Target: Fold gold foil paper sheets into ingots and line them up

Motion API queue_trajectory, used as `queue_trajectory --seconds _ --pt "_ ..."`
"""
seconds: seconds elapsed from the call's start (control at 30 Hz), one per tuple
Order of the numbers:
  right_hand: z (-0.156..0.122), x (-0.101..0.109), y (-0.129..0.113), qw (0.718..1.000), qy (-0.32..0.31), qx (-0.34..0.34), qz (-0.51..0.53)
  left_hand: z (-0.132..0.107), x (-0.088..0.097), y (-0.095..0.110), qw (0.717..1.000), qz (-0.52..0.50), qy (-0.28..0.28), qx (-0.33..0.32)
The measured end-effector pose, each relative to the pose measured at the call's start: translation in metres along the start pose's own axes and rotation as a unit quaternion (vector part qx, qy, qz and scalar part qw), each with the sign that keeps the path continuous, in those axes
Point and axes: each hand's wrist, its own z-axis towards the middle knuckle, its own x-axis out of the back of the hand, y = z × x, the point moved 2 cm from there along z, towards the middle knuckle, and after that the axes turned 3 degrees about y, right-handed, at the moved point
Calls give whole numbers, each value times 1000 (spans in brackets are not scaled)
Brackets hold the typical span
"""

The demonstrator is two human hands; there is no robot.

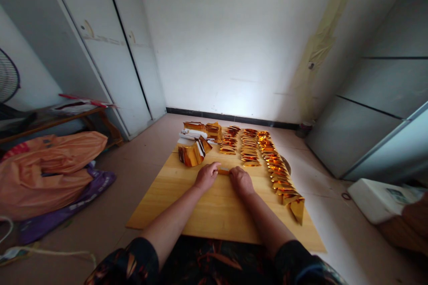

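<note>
I count one curled gold stack point(191, 155) at left, two more behind; the board point(163, 187) leaves open room along its left edge; my left hand point(206, 176) pinches one gold strip point(224, 171) mid-board; my right hand point(242, 181), fingers bunched, pinches its other end; three gold rows point(250, 147), the last skirting the right edge.

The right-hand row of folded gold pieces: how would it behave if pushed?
The row of folded gold pieces would probably bunch or scatter, being closely lined but apparently separate. They seem light and easily dented, being thin, creased sheet. Their pointed ends make rolling unlikely.
</note>
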Motion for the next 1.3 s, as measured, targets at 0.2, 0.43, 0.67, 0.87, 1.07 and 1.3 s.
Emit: queue_trajectory --seconds 0.2,0.43,0.67,0.87,1.07,1.3 --pt "1 1 -4 999 -4 -42 -10 8 -3 1 998 3 -13 67" --pt "5 -9 -7 996 14 -87 -32 12 -5 6 996 27 2 84" --pt "6 -9 -8 995 13 -86 -53 12 -6 8 997 48 3 66" --pt "10 -9 -8 995 -5 -79 -59 15 -8 6 997 63 -10 54" --pt "17 -10 -4 994 -31 -80 -62 17 -8 6 995 87 -25 48" --pt "17 -5 -6 994 -27 -77 -73 17 -4 12 989 132 -45 46"
